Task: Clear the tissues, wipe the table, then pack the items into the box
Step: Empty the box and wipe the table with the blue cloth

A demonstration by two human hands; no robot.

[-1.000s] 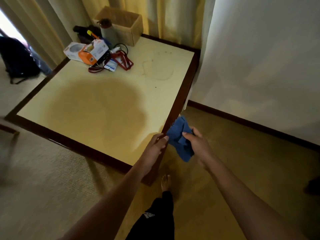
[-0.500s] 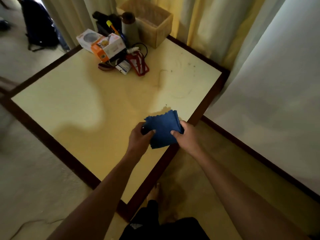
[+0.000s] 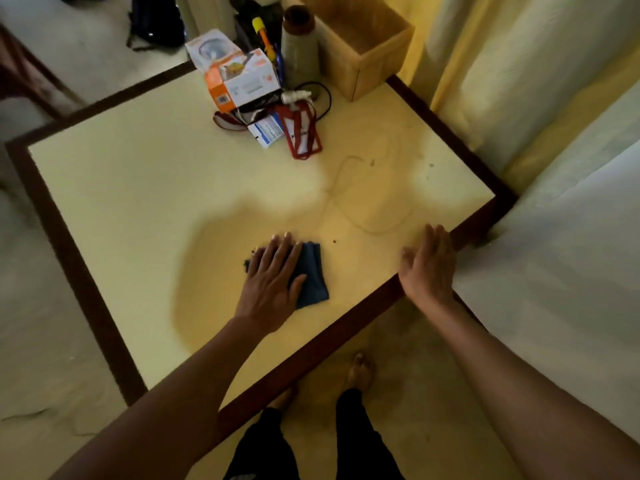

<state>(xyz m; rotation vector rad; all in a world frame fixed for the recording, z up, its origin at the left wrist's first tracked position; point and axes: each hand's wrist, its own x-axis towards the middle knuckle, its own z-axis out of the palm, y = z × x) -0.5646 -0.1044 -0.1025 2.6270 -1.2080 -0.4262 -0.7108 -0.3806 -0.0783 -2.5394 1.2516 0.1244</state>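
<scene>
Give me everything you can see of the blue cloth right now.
The dark blue fabric cloth is folded into a rough square, layered edges showing on its right. It lies flat on the cream table top, near the person's edge. The left hand presses it with flat, straight fingers, covering its left half. Nothing else touches it.

Likely a living space, a home or hotel room: carpeted floor point(image 3: 52, 341), pale yellow curtains point(image 3: 485, 81) at one o'clock, low cream table point(image 3: 121, 185) rimmed in dark wood, dark bag point(image 3: 156, 22) on the floor at eleven o'clock.
</scene>
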